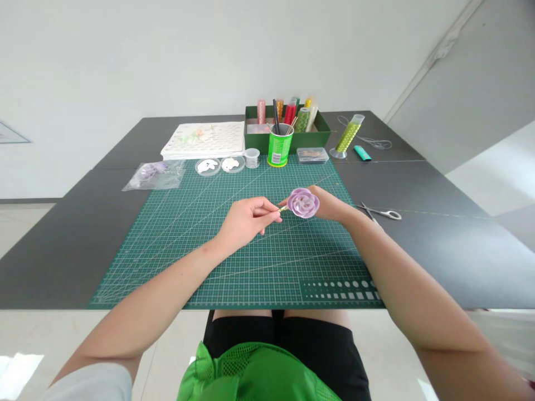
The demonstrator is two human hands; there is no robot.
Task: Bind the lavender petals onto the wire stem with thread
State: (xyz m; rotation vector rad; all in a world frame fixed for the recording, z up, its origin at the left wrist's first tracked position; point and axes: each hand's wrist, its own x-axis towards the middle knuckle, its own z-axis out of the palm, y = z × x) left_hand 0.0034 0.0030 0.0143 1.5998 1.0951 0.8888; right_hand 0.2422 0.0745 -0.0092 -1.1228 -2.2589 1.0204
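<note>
A pale purple artificial flower (303, 203) with layered petals is held sideways above the green cutting mat (175, 234), its bloom pointing right. My left hand (246, 220) pinches its short stem (283, 208), which looks yellowish, just left of the petals. Behind the bloom is my right hand (325, 204), close to the stem. A fingertip shows beside the stem, but most of its fingers are hidden by the flower, so what they grip cannot be made out.
Scissors (390, 214) lie right of the mat, near a yellowish thread (443, 211). Along the back stand a green can (279, 146), a green box (321, 139) of thread spools, small dishes (208, 166) with white pieces, and a green spool (349, 133). A plastic bag (167, 177) lies left.
</note>
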